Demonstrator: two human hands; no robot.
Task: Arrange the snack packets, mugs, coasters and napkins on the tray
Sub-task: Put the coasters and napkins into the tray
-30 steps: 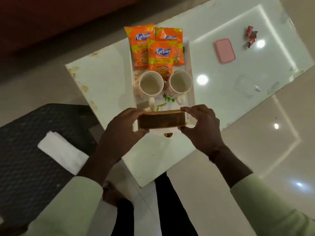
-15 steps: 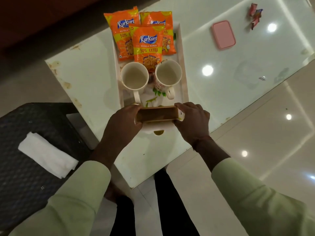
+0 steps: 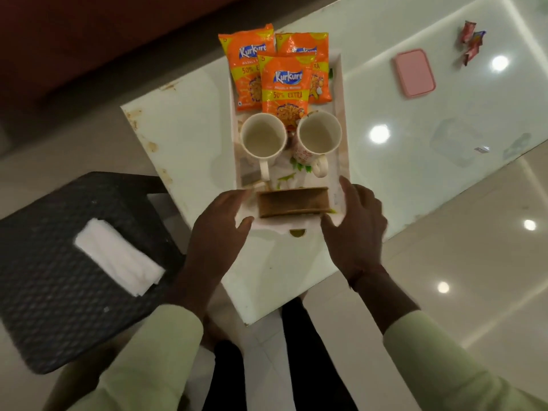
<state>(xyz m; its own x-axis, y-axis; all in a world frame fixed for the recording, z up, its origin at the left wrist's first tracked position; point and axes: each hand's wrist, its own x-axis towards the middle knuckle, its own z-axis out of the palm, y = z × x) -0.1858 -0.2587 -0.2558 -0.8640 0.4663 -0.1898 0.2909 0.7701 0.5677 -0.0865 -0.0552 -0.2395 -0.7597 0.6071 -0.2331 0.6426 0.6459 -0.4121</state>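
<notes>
A white tray (image 3: 341,93) lies on the white table (image 3: 184,134). At its far end lie three orange snack packets (image 3: 284,84). In the middle stand two white mugs, one left (image 3: 262,137) and one right (image 3: 318,134). A brown coaster stack (image 3: 293,201) rests at the tray's near end. My left hand (image 3: 219,229) is just left of the stack, fingers spread, holding nothing. My right hand (image 3: 353,221) is just right of it, also spread and apart from it. White napkins (image 3: 118,258) lie on a black stool (image 3: 59,292) at the left.
A pink lid (image 3: 414,73) and small red wrappers (image 3: 471,44) lie on the table's far right. A clear container (image 3: 456,143) sits near the right edge. My legs are below the table's near corner. Glossy floor surrounds the table.
Both hands carried the coaster stack down onto the tray's near end and let go of it. The fingers have now spread and drawn slightly away to either side.
</notes>
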